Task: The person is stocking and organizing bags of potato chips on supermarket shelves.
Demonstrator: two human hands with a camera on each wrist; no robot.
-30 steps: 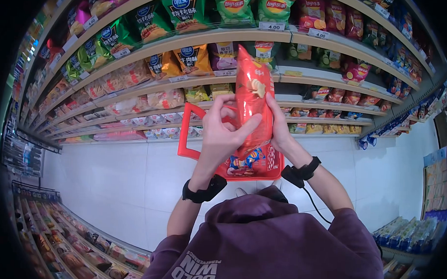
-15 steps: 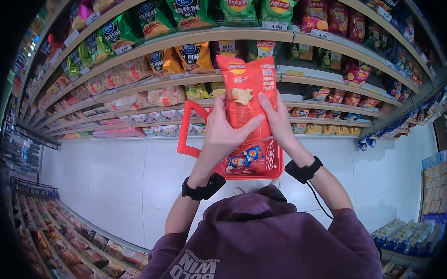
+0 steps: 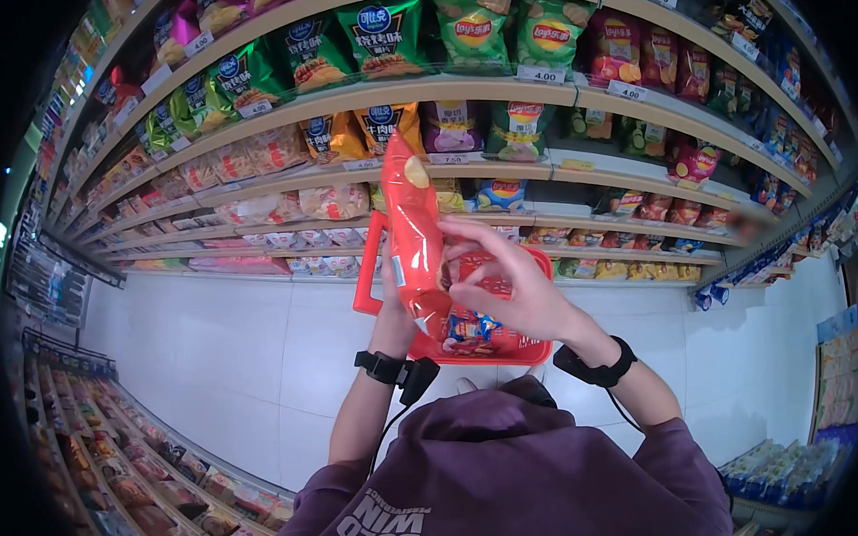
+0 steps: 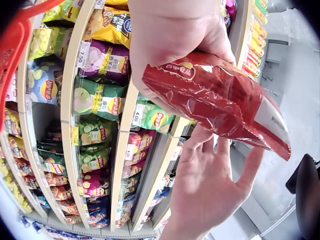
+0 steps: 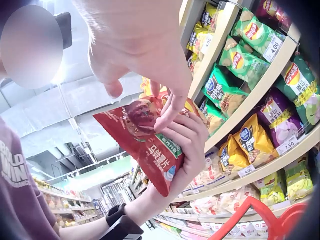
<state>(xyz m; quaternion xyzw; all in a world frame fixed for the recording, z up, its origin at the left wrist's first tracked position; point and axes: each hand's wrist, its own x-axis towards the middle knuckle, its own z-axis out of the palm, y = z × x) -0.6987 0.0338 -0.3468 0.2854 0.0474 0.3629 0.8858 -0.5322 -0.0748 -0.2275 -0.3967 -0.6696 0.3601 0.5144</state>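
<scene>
In the head view a red bag of chips (image 3: 415,239) stands edge-on above the red shopping basket (image 3: 506,360). My left hand (image 3: 395,309) grips it from the left, partly hidden behind it. Seen from the right wrist, the left hand's fingers (image 5: 187,137) wrap the bag's side, and its printed front faces that camera. My right hand (image 3: 518,285) is just right of the bag, fingers loosely bent, fingertips at its surface. The left wrist view shows the bag's crimped end (image 4: 210,102) and the right hand's spread fingers below it. Blue snack packets (image 3: 474,326) lie inside the basket.
Curved shelves (image 3: 312,94) of chip bags with price tags (image 3: 542,74) fill the front. The basket's red handle (image 3: 369,266) stands up at its left. Another snack shelf (image 3: 148,457) is behind at the left. White tiled floor (image 3: 208,364) lies between.
The bag went from edge-on to front-facing, then turned edge-on again and moved left. My right hand has loosened from its side, while the left still holds it.
</scene>
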